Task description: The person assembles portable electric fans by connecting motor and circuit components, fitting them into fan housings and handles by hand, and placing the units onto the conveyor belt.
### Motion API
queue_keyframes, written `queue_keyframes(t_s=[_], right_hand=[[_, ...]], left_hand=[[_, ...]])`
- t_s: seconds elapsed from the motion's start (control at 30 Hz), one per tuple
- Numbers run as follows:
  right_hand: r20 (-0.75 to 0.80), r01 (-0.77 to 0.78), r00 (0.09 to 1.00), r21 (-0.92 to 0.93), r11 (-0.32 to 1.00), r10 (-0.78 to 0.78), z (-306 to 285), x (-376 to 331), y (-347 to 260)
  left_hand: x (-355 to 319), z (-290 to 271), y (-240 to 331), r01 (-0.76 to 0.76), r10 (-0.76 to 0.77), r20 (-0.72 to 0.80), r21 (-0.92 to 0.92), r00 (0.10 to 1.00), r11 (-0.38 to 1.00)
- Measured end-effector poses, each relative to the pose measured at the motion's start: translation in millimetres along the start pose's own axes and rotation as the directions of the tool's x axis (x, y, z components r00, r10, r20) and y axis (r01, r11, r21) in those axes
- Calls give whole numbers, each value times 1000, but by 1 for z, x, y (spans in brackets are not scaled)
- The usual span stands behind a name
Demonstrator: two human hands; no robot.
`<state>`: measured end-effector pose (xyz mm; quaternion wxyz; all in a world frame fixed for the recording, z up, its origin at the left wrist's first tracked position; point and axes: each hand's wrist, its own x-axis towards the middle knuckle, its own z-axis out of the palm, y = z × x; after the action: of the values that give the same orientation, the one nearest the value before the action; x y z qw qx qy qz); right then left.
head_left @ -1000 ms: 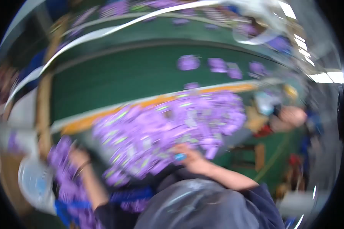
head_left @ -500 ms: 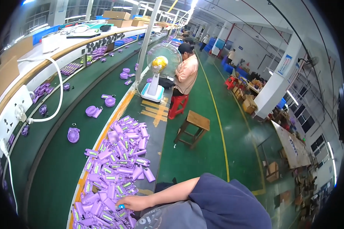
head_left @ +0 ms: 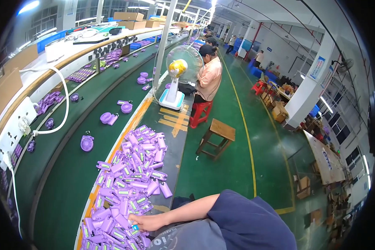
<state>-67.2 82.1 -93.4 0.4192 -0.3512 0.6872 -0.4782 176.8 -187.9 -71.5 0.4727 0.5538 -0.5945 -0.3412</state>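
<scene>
right hand [head_left: 148, 222]: heaped purple casings [head_left: 131, 183] are crowding its left and far side | grey bench strip [head_left: 167, 139]: is offering passage between heap and desk fan [head_left: 178, 68], which is blocking beyond | green belt [head_left: 64, 183]: is leaving room around scattered purple fan heads [head_left: 87, 143]

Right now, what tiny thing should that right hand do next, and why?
Maybe the right hand should pinch one purple piece: its fingers are down at the edge of the pile, so one seems within easy reach. I can't tell whether it already holds one.
</scene>
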Motion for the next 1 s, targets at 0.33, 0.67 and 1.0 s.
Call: queue_keyframes(t_s=[0.33,0.67,1.0], right_hand=[[109,-29,994,365,930,-12,-19,-3,-6],[130,95,979,394,914,-158,-32,-2,-42],[306,-166,952,540,825,-9,-66,-16,-91]], left_hand=[[-79,53,104,77,26,578,-153,816,985],[-128,81,123,289,0,878,-158,479,944],[-144,95,135,450,167,886,-373,432,812]])
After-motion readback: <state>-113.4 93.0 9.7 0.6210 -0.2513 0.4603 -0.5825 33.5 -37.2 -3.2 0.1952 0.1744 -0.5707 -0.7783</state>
